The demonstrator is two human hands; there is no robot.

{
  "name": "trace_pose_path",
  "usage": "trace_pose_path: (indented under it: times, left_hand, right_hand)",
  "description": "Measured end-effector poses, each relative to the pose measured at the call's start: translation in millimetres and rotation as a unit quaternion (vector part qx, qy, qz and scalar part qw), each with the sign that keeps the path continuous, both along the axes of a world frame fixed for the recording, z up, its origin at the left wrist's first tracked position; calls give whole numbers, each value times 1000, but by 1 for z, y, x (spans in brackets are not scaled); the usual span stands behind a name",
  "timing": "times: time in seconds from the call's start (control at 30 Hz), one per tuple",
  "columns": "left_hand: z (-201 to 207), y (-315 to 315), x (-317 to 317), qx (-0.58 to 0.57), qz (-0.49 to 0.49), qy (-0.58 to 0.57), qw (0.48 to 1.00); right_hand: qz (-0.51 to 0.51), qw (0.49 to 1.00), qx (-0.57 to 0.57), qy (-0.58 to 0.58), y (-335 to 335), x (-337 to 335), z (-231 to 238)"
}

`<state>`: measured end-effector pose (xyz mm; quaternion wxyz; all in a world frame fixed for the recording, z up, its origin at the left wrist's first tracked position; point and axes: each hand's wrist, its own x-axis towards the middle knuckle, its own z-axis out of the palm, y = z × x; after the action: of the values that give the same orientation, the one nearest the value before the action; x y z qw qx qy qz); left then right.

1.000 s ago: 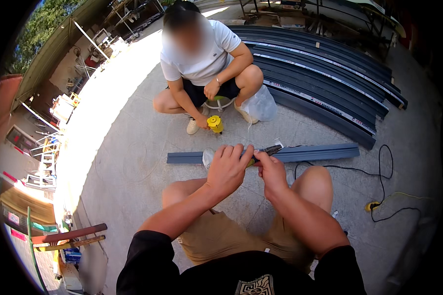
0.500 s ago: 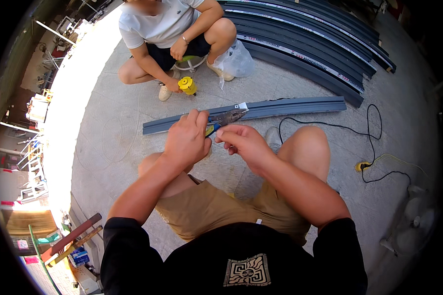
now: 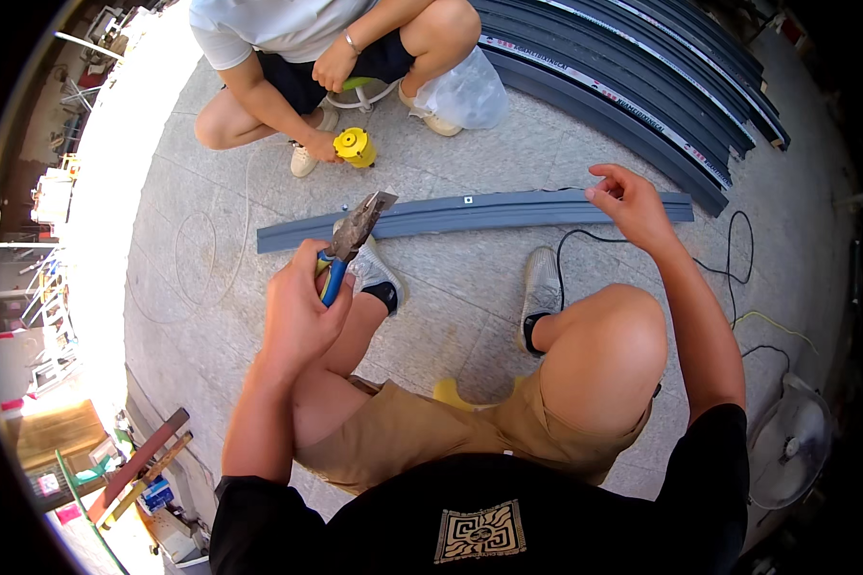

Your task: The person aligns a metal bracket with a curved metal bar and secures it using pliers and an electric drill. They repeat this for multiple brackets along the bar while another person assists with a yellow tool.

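My left hand is closed round the blue-and-yellow handles of a pair of pliers. The metal jaws point up and to the right, just in front of a long grey profile on the floor. A small white square with a dark centre shows on the profile's top, near its middle. My right hand is over the profile's right part. Its thumb and forefinger are apart, the other fingers curl, and I see nothing held between them.
Opposite me a person on a low stool holds a yellow tool. A clear plastic bag lies beside that person's foot. Long dark profiles are stacked at the far right. A black cable winds over the floor near a fan.
My hands have parted: the left moved left and down with the pliers, the right swung right and up over the profile. The view has shifted slightly.
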<state>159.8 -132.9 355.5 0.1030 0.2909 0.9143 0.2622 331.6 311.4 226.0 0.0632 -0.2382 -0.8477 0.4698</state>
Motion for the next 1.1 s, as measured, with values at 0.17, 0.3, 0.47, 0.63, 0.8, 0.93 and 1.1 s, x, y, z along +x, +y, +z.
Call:
trace_pose_path:
  times: [0.17, 0.3, 0.47, 0.63, 0.8, 0.93, 1.1]
  left_hand:
    - [-11, -15, -11, -41, 25, 22, 999]
    - [-14, -22, -20, -52, 71, 6, 996]
    - [-8, -22, -26, -65, 147, -26, 987]
    - [-14, -30, -31, -47, 163, -23, 985]
    - [-15, -30, -30, -37, 149, -13, 988]
    - [-6, -25, -28, -44, 167, -43, 984]
    - [-12, -29, -23, -24, 167, -25, 985]
  right_hand:
    - [169, 949, 228, -134, -27, -52, -141]
    - [243, 920, 253, -177, -46, -93, -198]
    - [254, 901, 297, -188, -60, -115, -240]
    - [223, 912, 266, -217, -66, -130, -258]
    - [214, 930, 267, -133, -67, -108, -280]
    - [226, 936, 245, -112, -78, -87, -277]
    - [241, 939, 226, -96, -89, -70, -279]
